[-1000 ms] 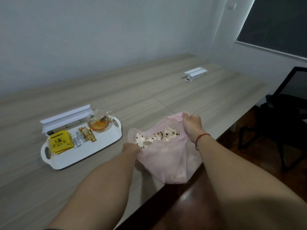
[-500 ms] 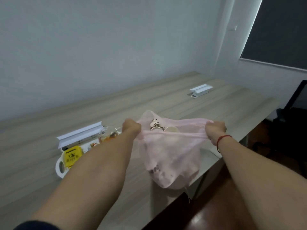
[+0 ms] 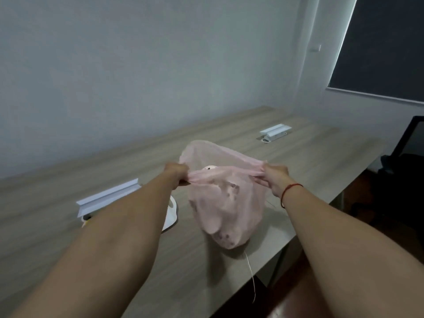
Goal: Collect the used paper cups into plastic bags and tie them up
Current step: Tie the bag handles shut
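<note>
Dim, soft light (wide-angle edge warp)

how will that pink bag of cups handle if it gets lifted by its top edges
Probably floppy: the pink plastic bag sags and bulges around the paper cups between the left hand and right hand, which grip its top edges. Likely light for its size, since the thin film holds without tearing. It may slump rather than stand if set down.

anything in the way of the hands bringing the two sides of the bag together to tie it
Nothing visible blocks it. The left hand and right hand grip opposite edges of the bag, with only its open mouth between them. One cup sits high near the mouth and might need pushing down.
</note>
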`<state>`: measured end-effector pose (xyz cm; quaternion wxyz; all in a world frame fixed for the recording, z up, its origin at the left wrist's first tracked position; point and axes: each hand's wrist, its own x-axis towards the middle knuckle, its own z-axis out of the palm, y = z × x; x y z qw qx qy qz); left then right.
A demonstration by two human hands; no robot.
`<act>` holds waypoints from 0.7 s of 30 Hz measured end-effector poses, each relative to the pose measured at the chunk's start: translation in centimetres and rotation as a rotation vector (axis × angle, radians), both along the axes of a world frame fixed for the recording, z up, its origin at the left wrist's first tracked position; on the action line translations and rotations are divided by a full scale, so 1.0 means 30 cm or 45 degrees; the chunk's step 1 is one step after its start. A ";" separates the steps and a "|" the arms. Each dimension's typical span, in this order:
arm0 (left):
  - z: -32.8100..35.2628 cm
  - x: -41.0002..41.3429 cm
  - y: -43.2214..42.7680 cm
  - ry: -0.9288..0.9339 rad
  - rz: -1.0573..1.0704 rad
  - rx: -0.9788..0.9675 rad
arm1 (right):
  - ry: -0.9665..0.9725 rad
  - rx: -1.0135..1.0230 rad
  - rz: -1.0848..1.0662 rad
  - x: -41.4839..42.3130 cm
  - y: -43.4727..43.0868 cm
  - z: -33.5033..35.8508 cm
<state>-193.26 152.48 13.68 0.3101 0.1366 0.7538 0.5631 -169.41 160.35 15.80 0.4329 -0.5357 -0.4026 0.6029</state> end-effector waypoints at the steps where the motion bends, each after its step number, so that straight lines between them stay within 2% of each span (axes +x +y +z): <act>1: 0.012 -0.001 0.017 0.047 0.103 0.067 | 0.036 0.010 -0.056 -0.016 0.006 0.000; 3: 0.024 -0.033 0.028 0.158 0.346 0.094 | 0.015 -0.017 -0.256 -0.009 0.026 0.019; 5: 0.042 -0.042 0.025 0.187 0.269 0.045 | -0.063 -0.024 -0.363 0.007 0.064 0.033; 7: 0.060 -0.009 0.038 0.133 0.003 0.048 | -0.090 0.000 -0.123 -0.008 0.068 0.040; 9: 0.083 0.015 0.058 0.097 0.022 0.133 | -0.192 0.034 -0.047 -0.038 0.080 0.028; 10: 0.099 0.026 0.069 0.091 0.051 0.180 | -0.262 0.061 -0.092 -0.045 0.092 0.025; 13: 0.144 0.033 0.053 -0.018 -0.042 0.128 | -0.337 0.060 0.073 -0.038 0.086 0.035; 16: 0.136 0.018 0.035 -0.210 0.149 0.210 | -0.215 0.051 -0.051 -0.016 0.085 0.044; 18: 0.102 0.024 0.019 -0.238 0.121 0.189 | -0.071 0.068 0.027 -0.009 0.060 0.044; 21: 0.031 0.028 0.009 -0.253 0.027 0.215 | -0.086 0.092 0.256 0.003 0.048 -0.011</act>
